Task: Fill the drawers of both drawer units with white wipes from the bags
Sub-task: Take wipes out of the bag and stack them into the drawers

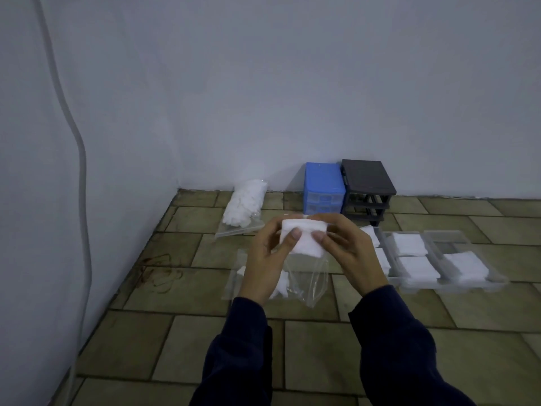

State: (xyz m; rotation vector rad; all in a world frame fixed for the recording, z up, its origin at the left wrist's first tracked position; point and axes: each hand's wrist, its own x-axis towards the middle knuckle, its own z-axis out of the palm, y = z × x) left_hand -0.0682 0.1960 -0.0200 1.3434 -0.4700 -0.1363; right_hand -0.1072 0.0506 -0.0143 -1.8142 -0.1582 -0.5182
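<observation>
A person in dark sleeves held a folded white wipe point(303, 238) up between both hands above a tiled floor point(336, 347), the left hand point(268, 259) and the right hand point(344, 253) each pinching the pad with thumb in front and curled fingers behind. Just beneath the hands lay an opened clear bag point(307, 284), flat on the tiles, with a few loose wipes showing at its left side. A second clear bag point(244, 205), stuffed full of white wipes, leaned near the wall point(263, 83) to the left of the two drawer units. The blue drawer unit point(323, 187) stood against the wall with translucent drawers seated in its front, and the black drawer unit point(367, 190) stood touching its right side, its slots open and without drawers. To the right of the hands, clear plastic drawers point(448, 263) sat side by side on the floor, each holding stacks of folded white wipes; how many drawers there were at the left end, behind the right hand, could not be told. A pale cable point(80, 159) ran down the left wall toward the floor.
</observation>
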